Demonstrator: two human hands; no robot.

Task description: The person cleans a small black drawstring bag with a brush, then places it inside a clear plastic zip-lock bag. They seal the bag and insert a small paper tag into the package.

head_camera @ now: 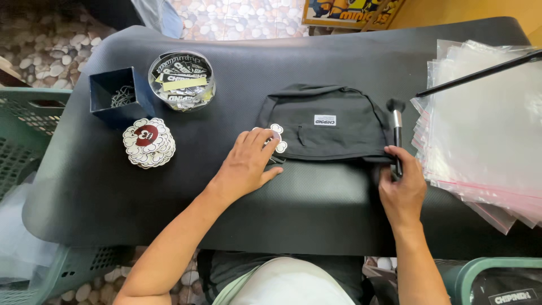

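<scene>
A: On the black mat (169, 186), where is the bag?
B: Centre: 1 black bag (324, 121), lying flat.
A: The 2 hands?
B: Left hand (248, 161) rests flat, fingers spread, on a cloud-shaped tag (277, 135). Right hand (402, 189) pinches the bag's corner, apparently also touching a brush (397, 127).

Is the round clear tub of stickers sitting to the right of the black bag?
No, the round clear tub sits left of the black bag, beside the dark blue box.
</scene>
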